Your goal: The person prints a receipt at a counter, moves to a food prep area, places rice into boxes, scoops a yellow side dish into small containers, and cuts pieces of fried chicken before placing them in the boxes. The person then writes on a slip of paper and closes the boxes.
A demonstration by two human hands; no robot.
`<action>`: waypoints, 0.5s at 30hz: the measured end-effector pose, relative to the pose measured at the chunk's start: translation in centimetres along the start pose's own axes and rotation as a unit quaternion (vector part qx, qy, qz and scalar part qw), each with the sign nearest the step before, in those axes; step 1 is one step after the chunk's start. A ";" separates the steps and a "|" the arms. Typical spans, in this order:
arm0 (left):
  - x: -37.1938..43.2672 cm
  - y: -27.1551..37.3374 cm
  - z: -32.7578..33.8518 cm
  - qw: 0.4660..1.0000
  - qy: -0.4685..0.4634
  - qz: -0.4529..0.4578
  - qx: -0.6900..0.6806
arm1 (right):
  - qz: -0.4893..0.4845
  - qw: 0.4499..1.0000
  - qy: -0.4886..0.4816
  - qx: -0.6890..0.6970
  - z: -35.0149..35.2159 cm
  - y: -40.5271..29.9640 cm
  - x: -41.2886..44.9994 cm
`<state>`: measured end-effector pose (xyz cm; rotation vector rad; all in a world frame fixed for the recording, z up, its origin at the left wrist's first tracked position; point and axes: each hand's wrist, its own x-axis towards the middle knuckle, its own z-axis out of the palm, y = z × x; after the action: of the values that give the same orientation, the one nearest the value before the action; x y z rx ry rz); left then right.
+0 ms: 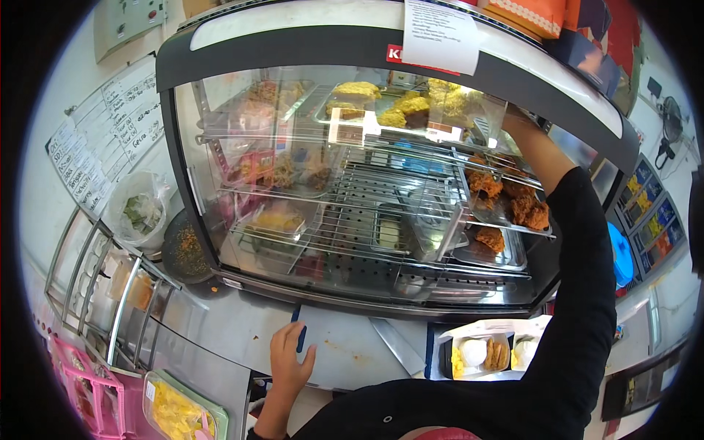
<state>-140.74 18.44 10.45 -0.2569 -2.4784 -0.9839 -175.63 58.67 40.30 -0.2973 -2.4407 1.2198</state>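
My left hand [290, 352] is over the left edge of a white cutting board [352, 341] with dark blue ends. Its thumb is apart from the fingers, and nothing shows in its grip. On the board rests a knife with a wide blade [397, 346]. My right forearm reaches into the upper right of a glass food display warmer [352, 308]. Only part of my right hand [511, 118] shows, near the top shelf; its fingers are hidden. Yellow-topped pieces of food [410, 107] lie close by on that shelf, with fried chicken [484, 184] on a tray below.
Right of the board stands an open food box [495, 352] with rice and sliced food. A metal rack [110, 308], a dark pan [187, 247], a tub of yellow food [179, 410] and a pink basket [91, 385] are at left. Paper with writing [441, 36] hangs over the warmer's top.
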 end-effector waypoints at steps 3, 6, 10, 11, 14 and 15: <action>4.8 3.6 1.1 0.990 -0.026 0.078 -0.115 | 0.022 0.996 0.008 0.085 -1.4 0.2 -0.6; 10.4 8.7 4.0 0.956 -0.080 0.190 -0.208 | 0.030 0.993 0.000 0.112 -2.6 0.4 -1.6; 14.7 12.7 8.3 0.930 -0.105 0.228 -0.270 | 0.025 0.990 -0.059 0.127 -2.0 0.4 -4.4; 15.1 13.5 8.9 0.921 -0.123 0.243 -0.280 | 0.017 0.991 -0.070 0.111 -3.0 0.3 -5.5; 15.5 14.1 10.2 0.909 -0.147 0.265 -0.287 | -0.060 0.994 -0.088 -0.018 -7.4 2.8 -9.6; 15.3 13.9 10.2 0.911 -0.134 0.276 -0.276 | -0.097 0.989 -0.085 -0.071 -9.3 4.3 -10.8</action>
<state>-153.06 35.61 19.68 -1.2692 -2.0748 -1.4224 -161.78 64.04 39.15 0.0063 -2.6365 1.0274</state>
